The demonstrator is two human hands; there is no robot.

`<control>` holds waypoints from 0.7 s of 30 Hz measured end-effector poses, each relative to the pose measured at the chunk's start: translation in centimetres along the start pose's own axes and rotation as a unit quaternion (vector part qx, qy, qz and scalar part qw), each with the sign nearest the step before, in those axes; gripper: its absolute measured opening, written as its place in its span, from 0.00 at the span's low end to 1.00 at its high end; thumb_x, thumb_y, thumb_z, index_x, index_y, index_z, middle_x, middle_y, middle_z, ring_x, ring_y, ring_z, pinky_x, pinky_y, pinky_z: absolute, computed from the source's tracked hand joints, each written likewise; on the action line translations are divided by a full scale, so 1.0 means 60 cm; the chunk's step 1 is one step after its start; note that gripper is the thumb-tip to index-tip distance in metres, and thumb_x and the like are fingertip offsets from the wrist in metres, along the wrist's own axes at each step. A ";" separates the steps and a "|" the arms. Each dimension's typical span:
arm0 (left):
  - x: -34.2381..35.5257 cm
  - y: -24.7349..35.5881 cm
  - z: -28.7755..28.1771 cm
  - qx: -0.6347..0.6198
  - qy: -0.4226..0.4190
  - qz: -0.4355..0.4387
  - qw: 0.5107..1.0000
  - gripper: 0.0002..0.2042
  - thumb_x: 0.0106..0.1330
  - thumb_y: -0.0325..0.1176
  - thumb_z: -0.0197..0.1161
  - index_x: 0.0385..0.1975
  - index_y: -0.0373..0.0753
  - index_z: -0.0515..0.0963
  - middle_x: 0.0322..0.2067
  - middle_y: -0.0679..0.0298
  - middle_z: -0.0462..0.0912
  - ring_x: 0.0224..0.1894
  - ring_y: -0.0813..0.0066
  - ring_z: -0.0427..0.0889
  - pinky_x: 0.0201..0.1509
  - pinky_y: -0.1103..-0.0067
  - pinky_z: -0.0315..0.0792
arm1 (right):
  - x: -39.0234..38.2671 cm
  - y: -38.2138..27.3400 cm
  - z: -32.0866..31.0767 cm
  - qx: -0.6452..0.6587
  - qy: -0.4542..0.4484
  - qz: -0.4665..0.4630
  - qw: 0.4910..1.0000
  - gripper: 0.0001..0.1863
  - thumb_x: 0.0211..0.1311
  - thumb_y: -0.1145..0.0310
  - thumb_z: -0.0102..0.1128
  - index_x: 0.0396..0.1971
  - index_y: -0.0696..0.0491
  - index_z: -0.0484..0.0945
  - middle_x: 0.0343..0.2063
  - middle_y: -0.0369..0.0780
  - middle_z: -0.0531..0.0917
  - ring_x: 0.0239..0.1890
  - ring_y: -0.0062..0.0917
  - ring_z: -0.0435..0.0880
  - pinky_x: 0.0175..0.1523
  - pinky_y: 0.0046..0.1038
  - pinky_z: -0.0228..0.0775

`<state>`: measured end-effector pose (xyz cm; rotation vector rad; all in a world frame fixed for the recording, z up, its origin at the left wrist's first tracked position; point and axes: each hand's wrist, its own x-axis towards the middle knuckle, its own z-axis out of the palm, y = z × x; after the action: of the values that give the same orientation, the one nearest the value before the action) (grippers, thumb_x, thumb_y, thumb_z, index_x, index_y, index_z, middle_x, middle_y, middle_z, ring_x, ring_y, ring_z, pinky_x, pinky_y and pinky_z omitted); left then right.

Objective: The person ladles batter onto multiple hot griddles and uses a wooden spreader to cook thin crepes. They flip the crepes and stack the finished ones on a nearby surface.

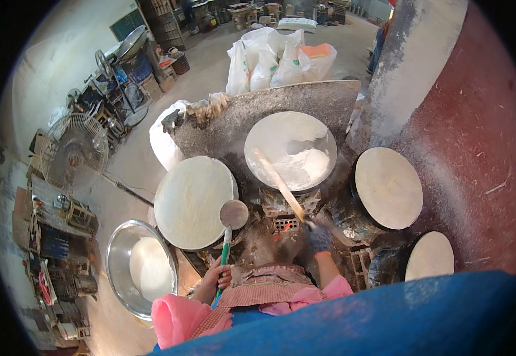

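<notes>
My left hand (215, 276) is wrapped round the green handle of a ladle (234, 214). The ladle's round bowl hangs over the right edge of a round griddle covered by a smooth pale layer (193, 203). My right hand (319, 240), in a dark glove, grips the near end of a long wooden paddle (279, 183). The paddle reaches away from me over the far round griddle, its tip above a whitish surface. A pale heap (310, 165) lies on the right part of that surface, beside a darker bare patch. Whether the paddle touches it I cannot tell.
At my left stands a metal basin (115, 244) holding pale batter. Two more pale-topped round griddles (389, 187) (431, 257) are at the right. A dusty low panel (222, 132) rises behind, with white sacks (270, 65) beyond. A standing fan (75, 155) is far left.
</notes>
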<state>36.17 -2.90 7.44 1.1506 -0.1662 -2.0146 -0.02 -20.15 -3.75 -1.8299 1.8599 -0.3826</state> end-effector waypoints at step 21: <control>0.067 -0.031 0.083 -0.042 0.113 0.008 0.993 0.18 0.63 0.25 0.49 0.50 0.53 0.58 0.17 0.69 0.61 0.11 0.84 0.58 0.10 0.86 0.53 | 0.319 0.107 -0.107 0.170 0.104 0.084 0.976 0.16 0.55 0.56 0.56 0.34 0.54 0.80 0.32 0.46 0.82 0.32 0.33 0.81 0.37 0.37 0.70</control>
<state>30.14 -5.70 6.79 1.3087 0.0242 -1.8427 -8.32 -39.61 -4.67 -1.4384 1.9257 -0.8030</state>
